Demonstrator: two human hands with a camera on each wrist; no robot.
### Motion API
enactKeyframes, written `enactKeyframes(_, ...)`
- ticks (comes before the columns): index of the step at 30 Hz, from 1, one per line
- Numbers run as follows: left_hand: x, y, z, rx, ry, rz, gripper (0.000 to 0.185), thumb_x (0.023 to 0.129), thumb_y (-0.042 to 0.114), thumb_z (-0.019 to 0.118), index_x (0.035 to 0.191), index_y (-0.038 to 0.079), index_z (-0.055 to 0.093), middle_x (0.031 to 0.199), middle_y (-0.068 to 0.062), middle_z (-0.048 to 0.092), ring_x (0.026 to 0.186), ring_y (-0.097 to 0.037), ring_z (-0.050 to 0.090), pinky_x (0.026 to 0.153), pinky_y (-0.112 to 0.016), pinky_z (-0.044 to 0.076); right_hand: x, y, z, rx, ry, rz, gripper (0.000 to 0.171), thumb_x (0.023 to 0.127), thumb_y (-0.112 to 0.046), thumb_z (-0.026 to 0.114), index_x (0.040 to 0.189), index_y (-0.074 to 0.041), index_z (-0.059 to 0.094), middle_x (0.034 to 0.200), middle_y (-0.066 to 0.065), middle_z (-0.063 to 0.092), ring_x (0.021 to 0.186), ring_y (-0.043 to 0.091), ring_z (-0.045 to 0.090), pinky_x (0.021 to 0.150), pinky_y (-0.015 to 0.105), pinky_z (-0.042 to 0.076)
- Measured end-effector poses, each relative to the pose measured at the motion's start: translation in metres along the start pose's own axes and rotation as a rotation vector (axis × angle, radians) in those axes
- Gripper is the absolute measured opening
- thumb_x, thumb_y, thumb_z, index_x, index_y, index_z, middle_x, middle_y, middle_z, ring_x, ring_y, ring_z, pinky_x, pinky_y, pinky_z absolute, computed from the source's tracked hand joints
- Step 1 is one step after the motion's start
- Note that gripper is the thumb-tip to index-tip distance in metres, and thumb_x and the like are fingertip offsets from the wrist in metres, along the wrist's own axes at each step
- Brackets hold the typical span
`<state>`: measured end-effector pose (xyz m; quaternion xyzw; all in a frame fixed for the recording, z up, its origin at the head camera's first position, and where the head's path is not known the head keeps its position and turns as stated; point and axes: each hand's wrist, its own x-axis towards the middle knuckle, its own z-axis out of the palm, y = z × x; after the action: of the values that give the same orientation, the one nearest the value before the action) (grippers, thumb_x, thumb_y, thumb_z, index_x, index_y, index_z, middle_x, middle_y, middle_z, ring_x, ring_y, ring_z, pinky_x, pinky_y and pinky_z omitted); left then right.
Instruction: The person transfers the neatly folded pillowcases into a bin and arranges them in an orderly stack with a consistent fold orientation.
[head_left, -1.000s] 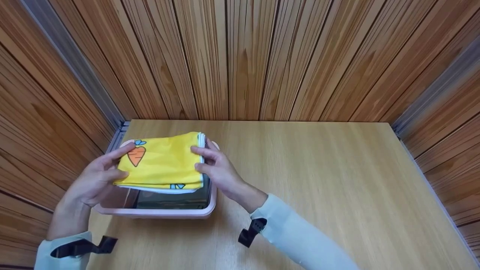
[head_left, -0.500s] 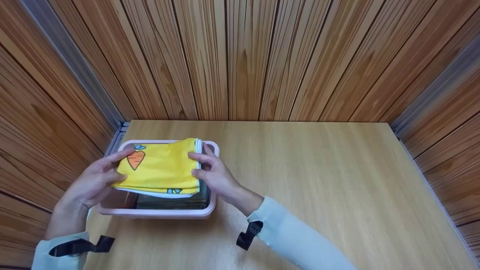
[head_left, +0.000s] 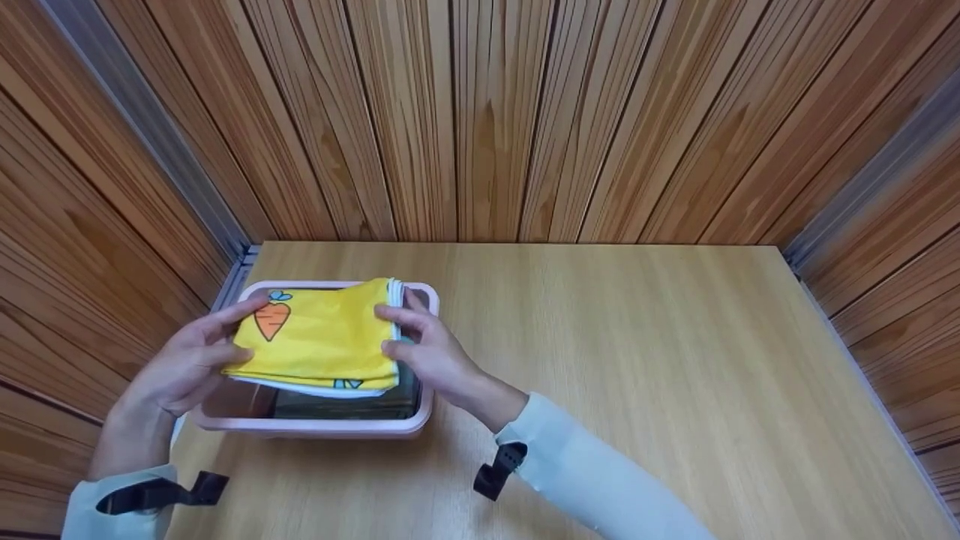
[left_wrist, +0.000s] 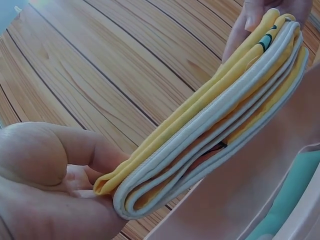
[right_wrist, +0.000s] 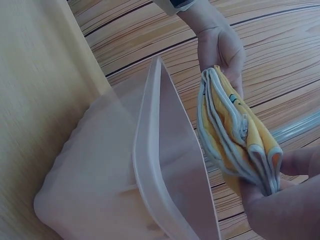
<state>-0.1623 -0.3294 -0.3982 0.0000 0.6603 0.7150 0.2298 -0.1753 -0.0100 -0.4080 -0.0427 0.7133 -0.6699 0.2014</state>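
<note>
A folded yellow cloth [head_left: 322, 322] with a carrot print and white edging is held over a pale pink bin [head_left: 315, 426]. My left hand [head_left: 191, 352] pinches its left end, thumb on top and the other fingers beneath. At the opposite end, my right hand [head_left: 439, 349] grips the white-edged side. Seen in the left wrist view, the cloth [left_wrist: 200, 130] is a thick stack of several layers, tilted above the bin's wall [left_wrist: 215, 200]. The right wrist view has the layered cloth [right_wrist: 235, 130] beyond the bin's rim [right_wrist: 145, 155].
Inside the bin lies a dark green folded item [head_left: 345, 405], partly hidden by the cloth. The bin stands on the left of a wooden table [head_left: 637, 360]. Wood-panelled walls [head_left: 487, 120] enclose the back and both sides.
Both hands have lowered the cloth slightly toward me and a little left, uncovering the bin's far rim. In the last half second they have barely moved.
</note>
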Motion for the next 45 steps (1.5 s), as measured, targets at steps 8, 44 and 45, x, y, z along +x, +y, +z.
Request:
enactKeyframes(8,0.004,-0.002,0.004,0.179,0.120,-0.016,0.084,0.104,0.023,0.059,0.164,0.009,0.002,0.170,-0.016,-0.008,0.154,-0.041,-0.009,0.123,-0.058,0.002,-0.004,0.000,-0.002,-0.129,0.038,-0.008,0.055,0.097,-0.011,0.065,0.149,-0.022,0.053,0.171,-0.003,0.009,0.157,0.026,0.008,0.124,0.047,0.019)
enactKeyframes(44,0.114,0.083,0.129,0.556,0.220,0.078,0.057,0.104,0.016,0.056,0.155,0.002,0.035,0.160,-0.019,0.034,0.146,-0.035,0.034,0.119,-0.048,0.031,0.016,-0.049,-0.164,-0.392,0.213,-0.130,0.065,0.101,-0.016,0.060,0.160,-0.013,0.033,0.171,0.012,0.001,0.156,0.032,0.006,0.125,0.047,0.010)
enactKeyframes(45,0.119,0.087,0.135,0.585,0.227,0.095,0.057,0.103,0.015,0.056,0.155,0.001,0.036,0.159,-0.019,0.036,0.145,-0.035,0.035,0.118,-0.047,0.032,0.016,-0.052,-0.172,-0.414,0.226,-0.122,0.065,0.101,-0.018,0.060,0.160,-0.013,0.032,0.171,0.012,0.000,0.156,0.032,0.003,0.125,0.048,0.008)
